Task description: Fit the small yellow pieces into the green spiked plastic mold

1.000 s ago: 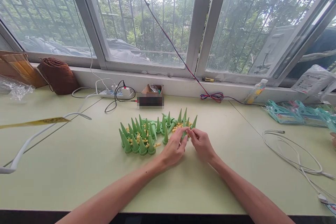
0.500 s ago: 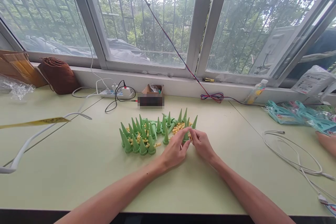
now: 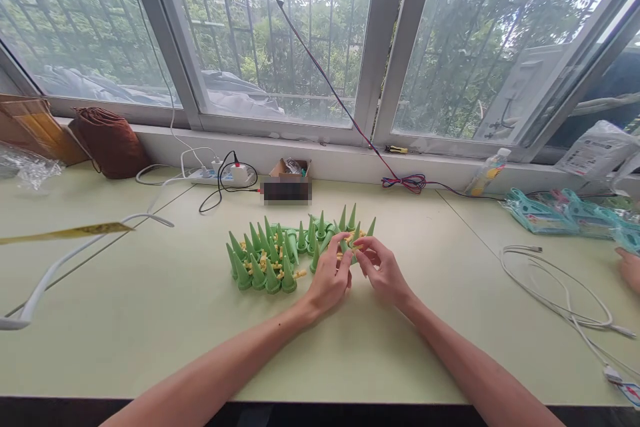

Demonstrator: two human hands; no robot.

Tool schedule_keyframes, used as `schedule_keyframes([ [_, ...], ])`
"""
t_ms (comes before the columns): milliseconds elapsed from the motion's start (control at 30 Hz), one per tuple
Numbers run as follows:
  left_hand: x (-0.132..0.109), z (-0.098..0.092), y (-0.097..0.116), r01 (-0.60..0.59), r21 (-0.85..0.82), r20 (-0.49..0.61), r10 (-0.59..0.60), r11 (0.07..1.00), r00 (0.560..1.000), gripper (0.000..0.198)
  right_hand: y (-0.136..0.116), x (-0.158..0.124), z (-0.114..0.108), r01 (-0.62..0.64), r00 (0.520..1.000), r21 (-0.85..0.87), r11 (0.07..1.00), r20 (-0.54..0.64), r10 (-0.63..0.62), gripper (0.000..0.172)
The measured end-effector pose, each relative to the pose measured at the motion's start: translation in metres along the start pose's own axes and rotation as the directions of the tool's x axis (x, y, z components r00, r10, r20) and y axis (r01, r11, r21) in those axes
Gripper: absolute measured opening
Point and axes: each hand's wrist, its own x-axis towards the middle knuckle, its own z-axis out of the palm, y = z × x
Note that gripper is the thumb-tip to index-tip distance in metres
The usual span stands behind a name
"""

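Note:
My left hand is closed around a green cone, with the thumb and fingers partly hiding it. Close by on the right, the fingertips of my right hand pinch a small yellow plastic piece against the side of that cone. Whether the piece is seated in the cone cannot be made out. To the left stands a cluster of upright green cones, several with yellow pieces sticking out of their sides. More green cones stand just behind my hands, around loose yellow pieces partly covered by my fingers.
A power strip with cables and a small cardboard box are along the window wall. White cables lie at right, near teal packaged items and another person's hand. A bottle leans on the sill.
My hands have drawn slightly apart and the fingers have opened up a little, so the cone and the yellow piece show more. The other person's hand has shifted slightly.

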Motion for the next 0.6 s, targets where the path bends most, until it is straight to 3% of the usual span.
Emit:
schedule_keyframes([
  [367, -0.0002, -0.0011, 0.0011, -0.014, 0.001, -0.013, 0.014, 1.000, 1.000, 0.036, 0.0017, 0.0008, 0.0005, -0.023, 1.000, 0.003, 1.000, -0.003, 0.023, 0.027],
  [600, -0.0021, 0.0011, -0.0053, -0.050, 0.037, 0.054, 0.048, 0.998, 0.997, 0.037, 0.0060, 0.0015, 0.0003, -0.061, 0.997, -0.086, 0.994, -0.062, 0.056, 0.037],
])
